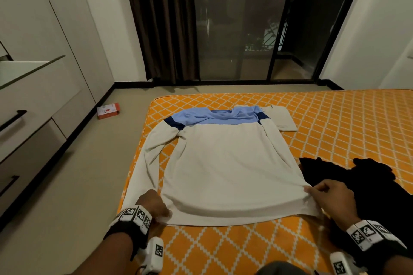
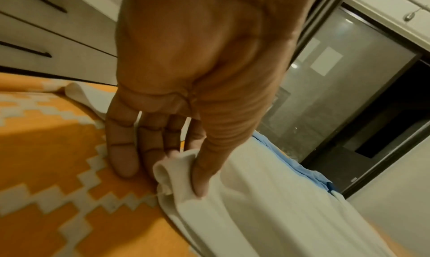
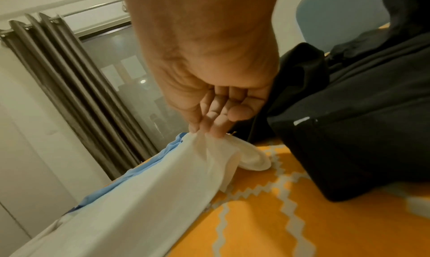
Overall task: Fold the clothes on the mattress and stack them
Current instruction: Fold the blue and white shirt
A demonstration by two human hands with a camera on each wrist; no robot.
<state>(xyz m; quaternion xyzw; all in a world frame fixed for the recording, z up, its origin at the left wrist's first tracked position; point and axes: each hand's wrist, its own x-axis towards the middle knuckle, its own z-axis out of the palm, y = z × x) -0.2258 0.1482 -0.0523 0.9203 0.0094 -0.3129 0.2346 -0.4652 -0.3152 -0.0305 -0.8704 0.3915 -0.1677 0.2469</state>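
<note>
A dim bedroom under warm indoor light. Along the left of the frame stand pale wardrobe doors (image 1: 33, 18) and drawers (image 1: 26, 140) with dark bar handles. A beige tiled floor (image 1: 73, 185) fills the lower left, with a small orange and white box (image 1: 108, 110) lying on it. At the top centre, a brown curtain (image 1: 161, 22) hangs beside a dark-framed sliding glass door (image 1: 241, 20). A white wall (image 1: 368, 29) rises at the upper right.
</note>
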